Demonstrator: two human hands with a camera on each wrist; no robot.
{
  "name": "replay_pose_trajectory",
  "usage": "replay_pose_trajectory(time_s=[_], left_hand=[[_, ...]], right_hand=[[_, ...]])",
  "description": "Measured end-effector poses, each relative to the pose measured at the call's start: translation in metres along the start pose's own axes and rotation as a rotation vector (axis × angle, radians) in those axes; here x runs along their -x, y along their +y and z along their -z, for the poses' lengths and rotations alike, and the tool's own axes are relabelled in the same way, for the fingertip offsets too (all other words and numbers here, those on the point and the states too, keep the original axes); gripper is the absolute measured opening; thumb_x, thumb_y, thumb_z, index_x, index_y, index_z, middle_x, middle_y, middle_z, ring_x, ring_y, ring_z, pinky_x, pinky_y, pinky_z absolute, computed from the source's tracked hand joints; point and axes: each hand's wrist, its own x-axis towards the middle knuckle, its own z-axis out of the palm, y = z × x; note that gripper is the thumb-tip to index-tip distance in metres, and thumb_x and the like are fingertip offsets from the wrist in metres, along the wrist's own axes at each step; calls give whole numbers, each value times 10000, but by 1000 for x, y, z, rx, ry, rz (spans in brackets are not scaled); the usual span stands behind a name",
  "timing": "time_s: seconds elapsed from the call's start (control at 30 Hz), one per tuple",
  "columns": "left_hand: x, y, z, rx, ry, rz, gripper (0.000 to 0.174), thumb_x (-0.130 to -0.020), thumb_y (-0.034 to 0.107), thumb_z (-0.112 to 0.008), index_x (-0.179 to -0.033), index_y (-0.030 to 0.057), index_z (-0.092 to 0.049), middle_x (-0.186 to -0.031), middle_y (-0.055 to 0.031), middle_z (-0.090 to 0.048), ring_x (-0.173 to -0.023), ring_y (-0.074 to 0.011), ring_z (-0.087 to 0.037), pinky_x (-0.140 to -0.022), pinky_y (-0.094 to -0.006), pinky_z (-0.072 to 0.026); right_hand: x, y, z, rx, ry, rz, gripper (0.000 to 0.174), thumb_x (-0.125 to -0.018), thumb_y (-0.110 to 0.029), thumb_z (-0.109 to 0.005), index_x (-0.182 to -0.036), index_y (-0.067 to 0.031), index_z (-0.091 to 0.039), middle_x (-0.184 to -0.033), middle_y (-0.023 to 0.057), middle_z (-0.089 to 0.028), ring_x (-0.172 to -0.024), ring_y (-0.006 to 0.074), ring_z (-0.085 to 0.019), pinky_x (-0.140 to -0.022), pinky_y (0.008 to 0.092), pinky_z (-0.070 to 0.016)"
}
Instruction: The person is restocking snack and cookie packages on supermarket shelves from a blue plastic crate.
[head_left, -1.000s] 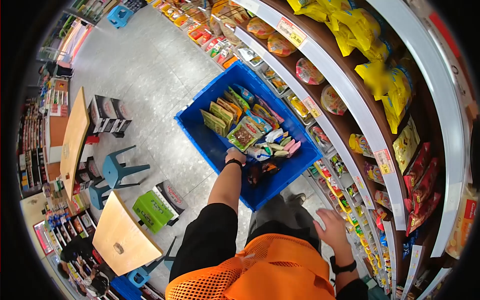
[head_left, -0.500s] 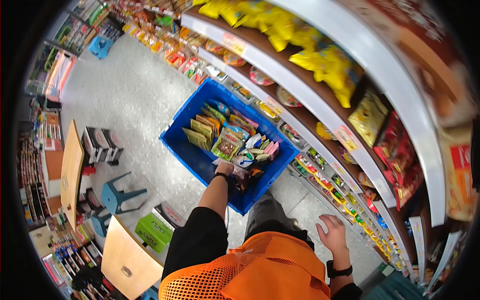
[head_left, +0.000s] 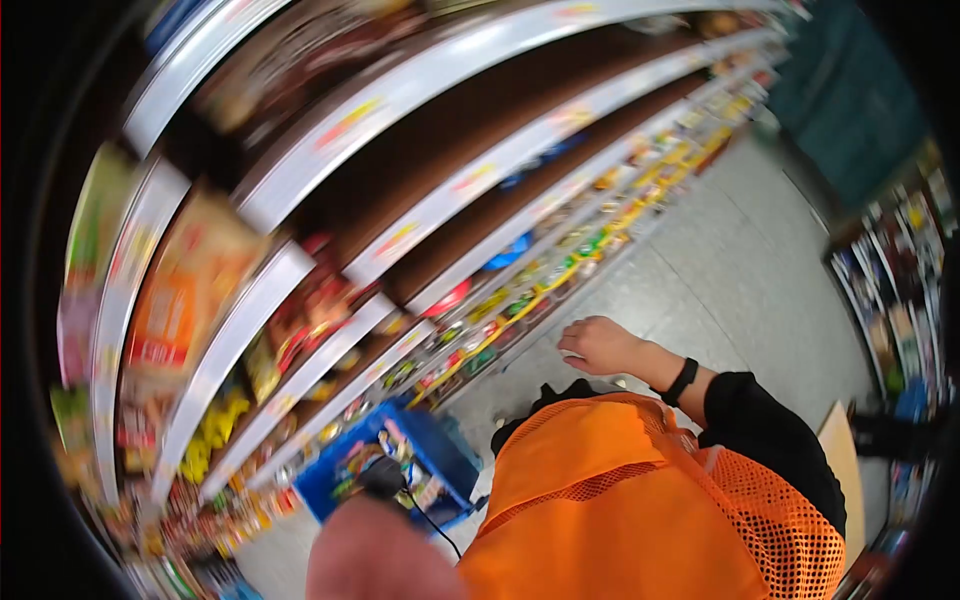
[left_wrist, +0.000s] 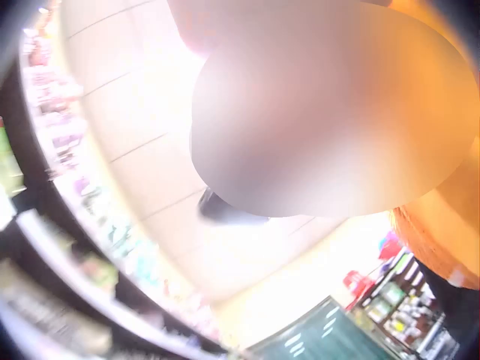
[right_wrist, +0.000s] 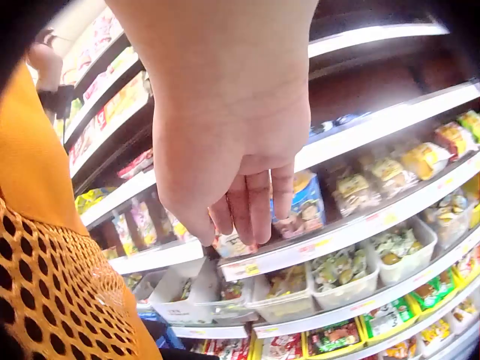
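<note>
My right hand (head_left: 603, 345) hangs over the floor beside the shelves, a black band round its wrist. In the right wrist view its fingers (right_wrist: 259, 206) droop loosely with nothing in them, in front of shelved packets. My left hand (right_wrist: 46, 66) is raised at the upper left of that view, partly cut off. In the head view a blurred pinkish hand or forearm (head_left: 375, 555) looms close to the camera, so I cannot tell what its fingers do. The blue crate (head_left: 455, 450) of snack packets (head_left: 405, 450) stands on the floor beyond it.
Curved shelves (head_left: 520, 185) with price strips run across the left and top. Clear bins (right_wrist: 341, 281) of packets line the lower tiers. Grey tiled floor (head_left: 740, 260) lies right of them; a wooden tabletop (head_left: 842, 460) stands at far right. A dark cable (head_left: 435, 525) trails by the crate.
My left hand has left the crate and come up close to the head camera. The view has swung round, placing the crate at the lower left. My right hand stays free.
</note>
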Motion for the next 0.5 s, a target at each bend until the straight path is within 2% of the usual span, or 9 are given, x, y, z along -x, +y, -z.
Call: replay_pose_trajectory(time_s=[0.1, 0.2, 0.27, 0.33, 0.5], left_hand=[[29, 11, -58, 114, 136, 67, 375, -1040, 396, -483, -1036, 66, -661, -969, -73, -673, -835, -221, -590, -659, -346, -474], [38, 15, -79, 185, 204, 108, 349, -1031, 368, -490, -1045, 65, -662, -980, -71, -679, -846, -216, -598, -663, -341, -481], [54, 14, -129, 256, 284, 112, 333, -1024, 350, -496, -1050, 63, -663, -987, -70, -682, -853, -213, -603, -666, -337, -485], [68, 13, -147, 317, 345, 129, 317, -1018, 331, -501, -1055, 62, -664, -993, -69, -686, -861, -210, -609, -669, -333, -489], [101, 14, -210, 461, 458, 221, 280, -1003, 285, -514, -1069, 59, -666, -1011, -67, -695, -880, -201, -622, -676, -324, -499]], right_hand=[[35, 34, 38, 49, 80, -123, 201, -849, -230, -724, -929, -60, -652, -885, 105, -639, -880, 336, -655, -781, 462, -536], [83, 45, 39, 32, 161, -245, 187, -850, -223, -723, -927, -67, -656, -886, 96, -642, -873, 330, -657, -774, 460, -535], [126, 69, 65, 81, 242, -326, 163, -854, -213, -720, -915, -72, -666, -870, 95, -649, -849, 329, -662, -754, 456, -538], [149, 72, 66, 59, 306, -483, 150, -859, -207, -717, -913, -72, -682, -855, 101, -660, -831, 331, -666, -733, 455, -540], [192, 93, 71, 34, 358, -615, 144, -865, -205, -712, -918, -71, -698, -848, 103, -666, -825, 335, -671, -728, 459, -544]])
